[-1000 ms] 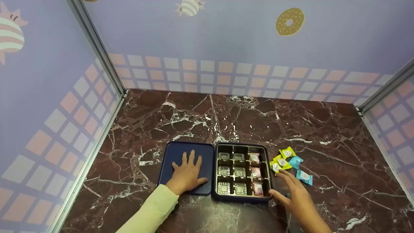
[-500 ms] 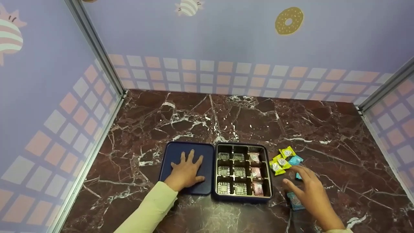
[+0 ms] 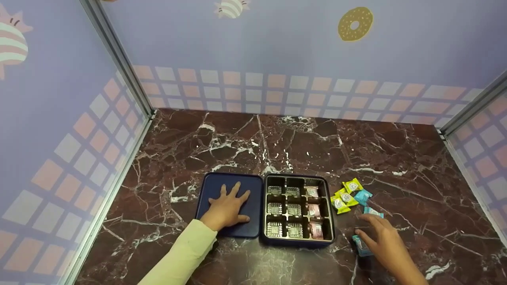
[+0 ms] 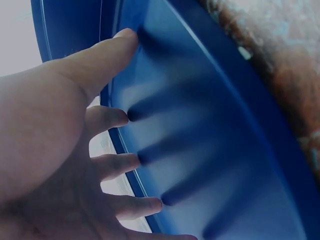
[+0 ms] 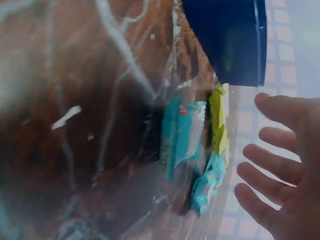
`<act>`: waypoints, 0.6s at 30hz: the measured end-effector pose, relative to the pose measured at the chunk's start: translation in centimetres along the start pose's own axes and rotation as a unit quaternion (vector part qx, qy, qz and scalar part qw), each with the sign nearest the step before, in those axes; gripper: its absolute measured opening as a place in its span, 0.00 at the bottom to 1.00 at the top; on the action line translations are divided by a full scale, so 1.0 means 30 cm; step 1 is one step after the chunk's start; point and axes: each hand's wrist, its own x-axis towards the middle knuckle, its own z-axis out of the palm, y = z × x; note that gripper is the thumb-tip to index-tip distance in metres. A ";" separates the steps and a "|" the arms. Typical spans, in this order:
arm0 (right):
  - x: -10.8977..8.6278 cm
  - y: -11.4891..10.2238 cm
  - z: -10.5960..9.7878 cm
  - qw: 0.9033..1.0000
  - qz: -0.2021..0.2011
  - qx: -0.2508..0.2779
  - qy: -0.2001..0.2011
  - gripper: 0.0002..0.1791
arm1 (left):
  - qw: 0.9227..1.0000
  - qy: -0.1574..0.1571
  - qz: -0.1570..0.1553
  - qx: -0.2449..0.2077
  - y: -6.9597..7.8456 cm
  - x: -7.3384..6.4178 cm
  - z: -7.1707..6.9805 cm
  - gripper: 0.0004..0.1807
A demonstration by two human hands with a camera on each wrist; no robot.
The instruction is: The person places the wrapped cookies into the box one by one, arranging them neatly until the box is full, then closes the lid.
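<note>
My left hand (image 3: 225, 209) lies with spread fingers on a dark blue lid (image 3: 233, 180) in the head view; the left wrist view shows its fingertips touching the lid (image 4: 235, 150). My right hand (image 3: 388, 243) hovers with loosely bent, parted fingers and holds nothing. A blue-wrapped candy (image 3: 361, 247) lies under its thumb side, another blue candy (image 3: 373, 212) just beyond its fingers. In the right wrist view the hand (image 5: 285, 170) is apart from the blue candy (image 5: 187, 132). The blue tin (image 3: 297, 242) has a divided tray, with pink-wrapped candies (image 3: 315, 210) in its right column.
Yellow-wrapped candies (image 3: 345, 197) and a further blue candy (image 3: 363, 196) lie right of the tin. All sit on a dark red marbled table (image 3: 237, 138). Patterned panels (image 3: 277, 47) wall it in at the back and both sides.
My right hand has moved right, away from the tin's front corner. The blue candy near its thumb, hidden at first, has come into view. My left hand stays on the lid.
</note>
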 end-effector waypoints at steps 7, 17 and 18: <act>-0.037 0.029 0.007 0.998 -0.056 -0.008 -0.007 0.26 | 1.000 0.010 0.009 -0.011 -0.009 0.000 -0.005 0.43; -0.068 0.056 0.003 0.995 -0.082 -0.015 -0.058 0.37 | 1.000 0.004 0.011 -0.012 -0.014 -0.002 -0.006 0.44; -0.071 0.055 0.003 0.995 -0.085 -0.013 -0.059 0.37 | 1.000 0.004 0.011 -0.013 -0.014 -0.003 -0.006 0.44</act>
